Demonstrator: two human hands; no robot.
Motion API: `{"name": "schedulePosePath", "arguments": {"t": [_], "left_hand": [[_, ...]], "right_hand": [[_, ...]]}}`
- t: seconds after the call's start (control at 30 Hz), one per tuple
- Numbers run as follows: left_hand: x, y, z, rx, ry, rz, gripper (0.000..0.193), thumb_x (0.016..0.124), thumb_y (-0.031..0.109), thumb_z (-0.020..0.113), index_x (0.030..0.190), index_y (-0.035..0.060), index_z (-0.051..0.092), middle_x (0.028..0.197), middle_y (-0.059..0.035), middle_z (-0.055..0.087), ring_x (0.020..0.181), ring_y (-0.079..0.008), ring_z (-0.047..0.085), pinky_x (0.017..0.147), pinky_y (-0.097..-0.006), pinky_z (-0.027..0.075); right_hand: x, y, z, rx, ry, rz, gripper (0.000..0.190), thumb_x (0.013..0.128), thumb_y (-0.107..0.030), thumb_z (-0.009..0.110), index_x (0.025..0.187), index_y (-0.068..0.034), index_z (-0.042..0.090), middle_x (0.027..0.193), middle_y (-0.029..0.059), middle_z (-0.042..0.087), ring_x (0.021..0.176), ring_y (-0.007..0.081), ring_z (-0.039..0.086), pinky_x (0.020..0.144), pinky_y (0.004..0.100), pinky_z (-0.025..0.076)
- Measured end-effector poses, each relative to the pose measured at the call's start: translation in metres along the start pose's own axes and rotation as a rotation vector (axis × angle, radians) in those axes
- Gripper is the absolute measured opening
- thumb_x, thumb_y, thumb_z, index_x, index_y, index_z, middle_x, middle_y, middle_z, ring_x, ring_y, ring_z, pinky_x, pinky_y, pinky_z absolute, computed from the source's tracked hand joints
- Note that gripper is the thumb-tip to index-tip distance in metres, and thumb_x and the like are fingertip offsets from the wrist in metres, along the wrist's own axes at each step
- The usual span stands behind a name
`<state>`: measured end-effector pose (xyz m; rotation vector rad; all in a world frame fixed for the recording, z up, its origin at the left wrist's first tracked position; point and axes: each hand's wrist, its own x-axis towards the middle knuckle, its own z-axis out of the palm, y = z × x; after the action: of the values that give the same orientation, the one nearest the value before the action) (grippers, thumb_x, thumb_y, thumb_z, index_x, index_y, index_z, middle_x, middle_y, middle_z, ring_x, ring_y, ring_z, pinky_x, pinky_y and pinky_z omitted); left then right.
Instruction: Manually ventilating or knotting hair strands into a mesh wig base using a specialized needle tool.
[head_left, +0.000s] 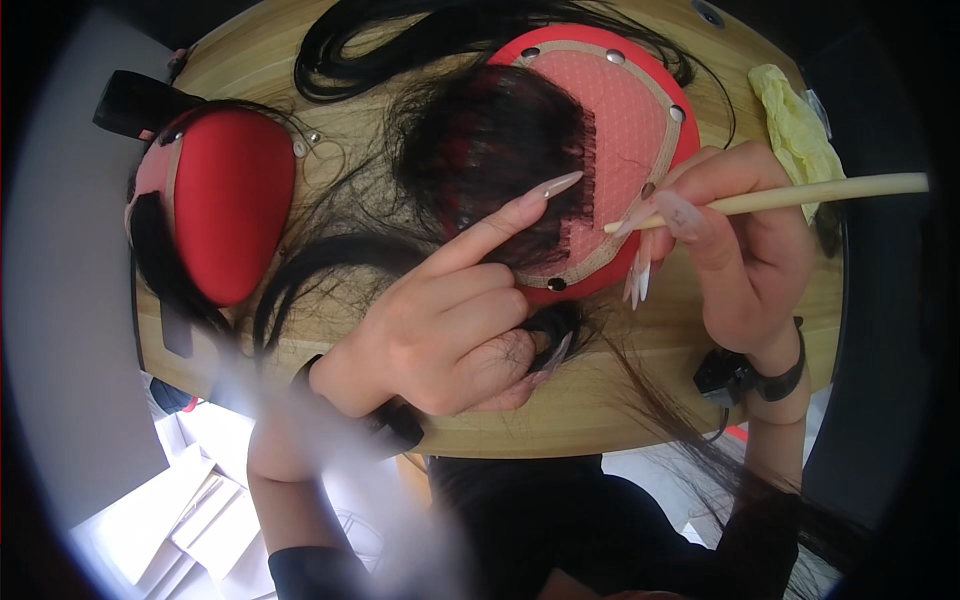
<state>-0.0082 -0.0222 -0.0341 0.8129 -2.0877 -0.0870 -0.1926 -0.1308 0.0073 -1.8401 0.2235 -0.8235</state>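
Observation:
A wig cap of pale mesh (626, 127) with a beige edging band is pinned by several round metal studs on a red canvas wig head (688, 135). Black hair (510, 127) covers the mesh's left part, ending in short knotted rows. My left hand (442, 322) lays its outstretched index finger over this hair; its other fingers curl around a lock of black hair (559, 322). Between thumb and fingers, my right hand (750, 247) grips a slim pale-handled tool (817, 193), probably a ventilating needle. The tool's tip is close to the mesh's lower right; any fine hook is too small to see.
On the left stands a second red wig head (232, 202) with a dark clamp-like holder (142, 105) behind it. Long black hair (360, 60) lies across the back of the wooden table (480, 442). Crumpled yellow material (799, 135) rests at the right edge.

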Motion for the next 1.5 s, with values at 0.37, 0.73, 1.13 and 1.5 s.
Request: {"name": "schedulePosePath", "arguments": {"t": [0.37, 0.73, 1.13, 1.5], "left_hand": [[-0.003, -0.001, -0.004, -0.071, -0.055, -0.038, 0.022, 0.064, -0.004, 0.049, 0.051, 0.0031, 0.032, 0.053, -0.0117, 0.045, 0.046, -0.0220, 0.049, 0.098, -0.0620, 0.029], [-0.013, 0.031, -0.034, 0.216, 0.262, -0.368, 0.034, 0.074, 0.036, 0.057, 0.069, 0.0027, 0.051, 0.068, -0.0067, 0.048, 0.084, -0.0284, 0.048, 0.069, -0.0374, 0.042], [0.026, -0.006, 0.001, 0.552, 0.115, 0.004, 0.021, 0.055, 0.002, 0.066, 0.064, 0.0018, 0.047, 0.061, -0.0071, 0.042, 0.052, -0.0232, 0.042, 0.051, -0.0337, 0.033], [0.036, 0.017, 0.001, 0.902, -0.215, -0.134, 0.013, 0.062, 0.009, 0.059, 0.072, 0.0038, 0.051, 0.064, -0.0035, 0.039, 0.059, -0.0183, 0.044, 0.053, -0.0303, 0.032]], "right_hand": [[0.003, -0.005, 0.004, 0.159, 0.143, 0.216, 0.011, 0.090, -0.007, 0.046, 0.088, 0.003, 0.047, 0.072, 0.0150, 0.059, 0.051, 0.0147, 0.056, 0.048, 0.0224, 0.047], [0.001, -0.001, -0.002, 0.281, 0.117, 0.233, 0.011, 0.089, -0.008, 0.048, 0.087, 0.003, 0.048, 0.073, 0.0146, 0.060, 0.049, 0.0128, 0.055, 0.047, 0.0206, 0.045], [-0.003, 0.006, -0.007, 0.367, 0.072, 0.230, 0.011, 0.088, -0.008, 0.049, 0.089, 0.002, 0.052, 0.068, 0.0093, 0.057, 0.049, 0.0116, 0.054, 0.045, 0.0204, 0.045], [-0.003, 0.012, -0.011, 0.458, 0.093, 0.244, 0.013, 0.088, -0.012, 0.050, 0.082, -0.001, 0.049, 0.064, 0.0088, 0.057, 0.044, 0.0126, 0.054, 0.042, 0.0213, 0.044]]}}
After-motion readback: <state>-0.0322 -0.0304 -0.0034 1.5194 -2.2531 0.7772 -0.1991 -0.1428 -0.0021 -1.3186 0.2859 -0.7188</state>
